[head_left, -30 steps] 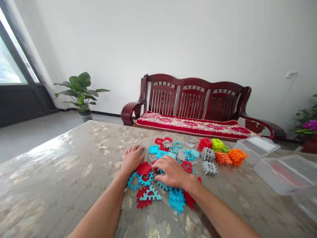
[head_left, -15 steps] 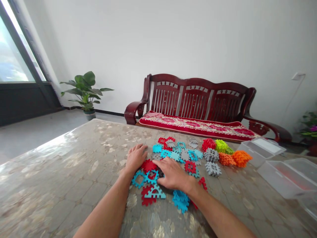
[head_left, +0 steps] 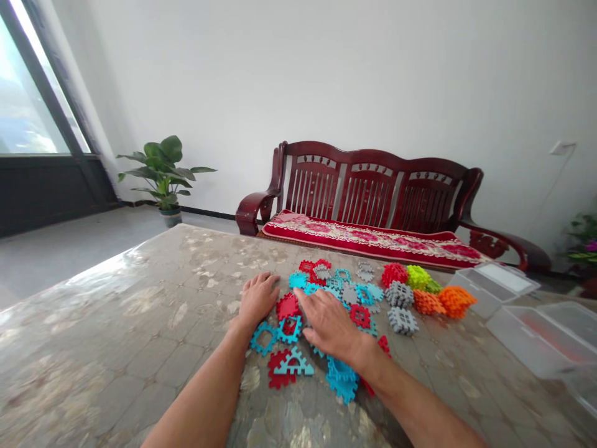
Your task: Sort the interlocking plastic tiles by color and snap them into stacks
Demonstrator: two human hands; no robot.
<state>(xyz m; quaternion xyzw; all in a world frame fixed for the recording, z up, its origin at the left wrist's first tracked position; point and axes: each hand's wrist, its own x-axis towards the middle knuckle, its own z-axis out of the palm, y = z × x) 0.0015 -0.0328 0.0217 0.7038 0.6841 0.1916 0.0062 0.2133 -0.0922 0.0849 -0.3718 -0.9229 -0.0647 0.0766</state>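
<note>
My left hand lies on the table just left of the scattered toothed plastic building pieces, fingers stretched out and holding nothing. Over the middle of the pieces is my right hand, its index finger and thumb apart; its palm hides what lies below. A red square piece sits between the hands. Below it are a blue frame piece and another blue frame. Closer to me, a light blue arched piece overlaps a red piece. Stacked blue pieces rest beside my right wrist.
Stacked grey pieces, red pieces, green pieces and orange pieces stand at the right. Beyond them are clear plastic boxes. A wooden bench stands behind the table, with a potted plant to its left.
My right hand has shifted slightly away from me, its index finger moving off the red square piece, which now shows more fully. My left hand stays nearly where it was.
</note>
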